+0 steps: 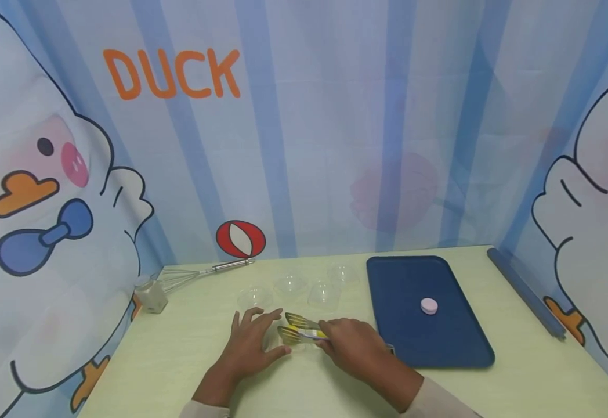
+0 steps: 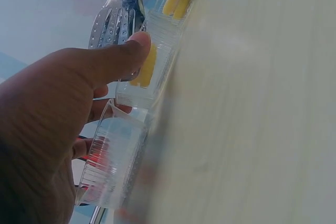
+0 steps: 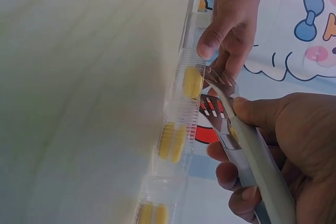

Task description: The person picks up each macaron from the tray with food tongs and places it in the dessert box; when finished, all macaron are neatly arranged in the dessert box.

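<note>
My right hand (image 1: 353, 348) grips metal tongs (image 1: 300, 337) with slotted ends, at the middle front of the table. Their spread tips straddle the rim of a clear ribbed plastic container (image 3: 178, 108). A yellow macaron (image 3: 192, 82) stands in the compartment by the tips. Two more compartments hold yellow macarons (image 3: 172, 142), seen through the wall. My left hand (image 1: 252, 345) is spread at the container's left end, thumb in front and fingers behind. Its thumb (image 2: 134, 48) overlaps the tong tips in the left wrist view; whether it touches the container I cannot tell.
A dark blue tray (image 1: 413, 342) at the right carries one pink macaron (image 1: 429, 306). Several clear plastic domes (image 1: 254, 296) stand behind the hands. At the back left lie a whisk (image 1: 205, 271) and a small greyish block-like object (image 1: 151, 296). A dark bar (image 1: 525, 293) lines the right edge.
</note>
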`<state>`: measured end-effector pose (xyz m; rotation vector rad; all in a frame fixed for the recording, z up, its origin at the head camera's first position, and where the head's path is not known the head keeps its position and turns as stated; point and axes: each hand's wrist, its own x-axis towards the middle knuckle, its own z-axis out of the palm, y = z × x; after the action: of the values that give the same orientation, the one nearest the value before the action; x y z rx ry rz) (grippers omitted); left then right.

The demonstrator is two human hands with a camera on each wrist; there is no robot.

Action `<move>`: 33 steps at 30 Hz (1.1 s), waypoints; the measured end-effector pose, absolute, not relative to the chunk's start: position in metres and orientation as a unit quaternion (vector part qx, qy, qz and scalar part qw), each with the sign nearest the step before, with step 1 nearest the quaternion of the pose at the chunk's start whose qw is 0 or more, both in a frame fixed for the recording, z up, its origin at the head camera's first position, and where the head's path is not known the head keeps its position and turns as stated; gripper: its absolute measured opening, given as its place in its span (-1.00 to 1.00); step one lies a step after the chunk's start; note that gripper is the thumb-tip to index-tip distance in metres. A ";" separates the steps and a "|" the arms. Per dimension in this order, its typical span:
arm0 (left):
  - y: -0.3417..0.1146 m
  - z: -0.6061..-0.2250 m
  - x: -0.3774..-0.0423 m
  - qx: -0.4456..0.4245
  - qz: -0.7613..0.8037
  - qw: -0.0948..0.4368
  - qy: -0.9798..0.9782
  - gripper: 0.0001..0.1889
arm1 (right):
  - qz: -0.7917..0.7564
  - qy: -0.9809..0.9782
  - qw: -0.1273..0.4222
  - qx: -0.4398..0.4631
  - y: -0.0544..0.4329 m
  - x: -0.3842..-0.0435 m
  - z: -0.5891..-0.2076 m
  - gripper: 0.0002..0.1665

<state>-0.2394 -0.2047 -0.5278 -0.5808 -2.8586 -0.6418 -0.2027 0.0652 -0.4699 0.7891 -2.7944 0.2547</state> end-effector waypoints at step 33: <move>-0.215 -0.524 -0.237 -0.192 -0.200 0.123 -0.953 -0.10 | 0.142 -0.954 0.117 0.236 0.089 -0.204 -0.469 -0.57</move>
<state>-0.2375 -0.2145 -0.5238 -0.5588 -2.7805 -0.5821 -0.2036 0.0886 -0.4685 0.6906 -2.7939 0.4148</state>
